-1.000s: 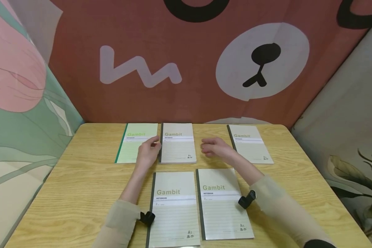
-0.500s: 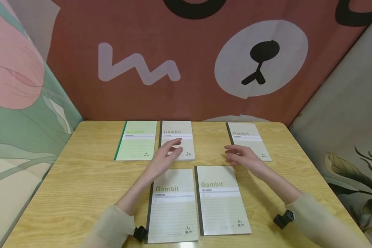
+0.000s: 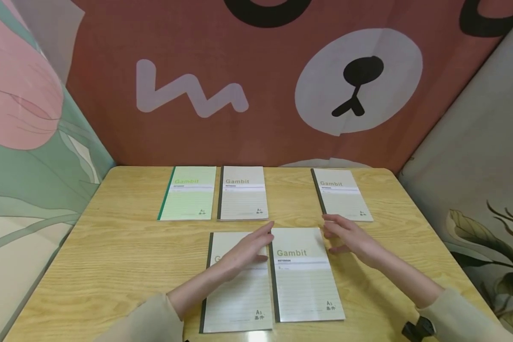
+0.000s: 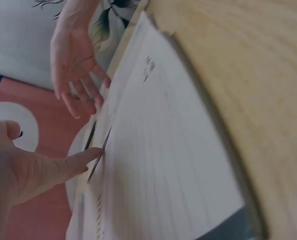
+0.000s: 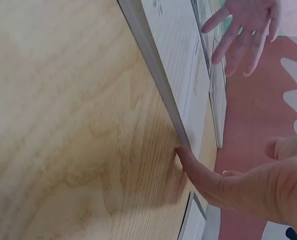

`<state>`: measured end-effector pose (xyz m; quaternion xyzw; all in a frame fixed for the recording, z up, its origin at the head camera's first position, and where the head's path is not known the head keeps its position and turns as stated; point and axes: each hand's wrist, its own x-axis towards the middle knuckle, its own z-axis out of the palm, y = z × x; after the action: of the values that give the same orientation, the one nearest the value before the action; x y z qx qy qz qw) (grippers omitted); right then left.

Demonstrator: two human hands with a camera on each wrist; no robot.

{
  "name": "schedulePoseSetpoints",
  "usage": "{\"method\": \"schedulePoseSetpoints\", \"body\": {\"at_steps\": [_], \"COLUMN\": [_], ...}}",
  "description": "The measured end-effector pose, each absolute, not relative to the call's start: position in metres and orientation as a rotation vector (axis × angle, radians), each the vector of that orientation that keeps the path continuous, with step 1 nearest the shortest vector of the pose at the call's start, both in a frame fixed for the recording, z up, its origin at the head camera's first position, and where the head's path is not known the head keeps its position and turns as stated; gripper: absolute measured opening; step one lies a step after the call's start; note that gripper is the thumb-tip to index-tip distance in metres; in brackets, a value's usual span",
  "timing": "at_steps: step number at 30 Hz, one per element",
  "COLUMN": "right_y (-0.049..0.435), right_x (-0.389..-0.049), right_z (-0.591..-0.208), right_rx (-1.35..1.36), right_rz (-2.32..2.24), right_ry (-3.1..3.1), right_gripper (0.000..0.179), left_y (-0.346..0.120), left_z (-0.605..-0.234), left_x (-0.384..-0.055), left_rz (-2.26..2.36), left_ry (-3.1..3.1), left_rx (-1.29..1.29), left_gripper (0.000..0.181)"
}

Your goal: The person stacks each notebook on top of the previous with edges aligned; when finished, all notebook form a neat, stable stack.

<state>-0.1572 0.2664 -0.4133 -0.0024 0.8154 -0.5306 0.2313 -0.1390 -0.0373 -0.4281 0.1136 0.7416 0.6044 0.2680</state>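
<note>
In the head view, two notebooks lie side by side near the front: a front-left notebook (image 3: 239, 304) and a front-right notebook (image 3: 309, 289), both pale with dark spines. My left hand (image 3: 248, 251) reaches over the front-left one, covering part of its title. Its fingers are extended near the top of the front-right notebook's spine; the left wrist view has its thumb (image 4: 81, 159) at that spine. Beside the front-right notebook's upper right edge is my right hand (image 3: 355, 242), fingers loosely bent. The right wrist view puts its thumb (image 5: 193, 167) at the notebook's corner, close to the tabletop.
Along the back of the wooden table (image 3: 111, 256) lie a green notebook (image 3: 188, 199), a pale dark-spined notebook (image 3: 242, 197) beside it, and another pale notebook (image 3: 344, 199) further right, separated by a gap. A reddish printed backdrop (image 3: 265, 137) stands behind the table.
Both hands have moved right and nearer the front, away from the back middle notebook, to either side of the front-right notebook. The notebooks keep their places on the table.
</note>
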Motion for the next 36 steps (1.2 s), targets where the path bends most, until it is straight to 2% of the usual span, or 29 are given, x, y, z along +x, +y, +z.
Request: {"method": "schedulePoseSetpoints", "body": {"at_steps": [13, 24, 28, 36], "right_y": [0.256, 0.259, 0.262, 0.266], "right_x": [-0.134, -0.133, -0.135, -0.136], "right_z": [-0.405, -0.407, -0.410, -0.416], "right_rx": [0.117, 0.218, 0.249, 0.160], "right_rz": [-1.486, -1.466, -1.445, -1.443], "right_ry": [2.117, 2.110, 2.102, 2.084], "right_gripper": [0.070, 0.071, 0.066, 0.062], "left_y": [-0.030, -0.028, -0.030, -0.032], "left_z": [-0.426, -0.431, -0.434, -0.437], "left_x": [-0.128, -0.127, -0.128, -0.128], "left_rz": [1.748, 1.834, 1.909, 2.002], "left_ry": [1.802, 1.772, 1.741, 1.697], "left_rx": [0.214, 0.159, 0.126, 0.011], "left_gripper": [0.067, 0.065, 0.064, 0.063]}}
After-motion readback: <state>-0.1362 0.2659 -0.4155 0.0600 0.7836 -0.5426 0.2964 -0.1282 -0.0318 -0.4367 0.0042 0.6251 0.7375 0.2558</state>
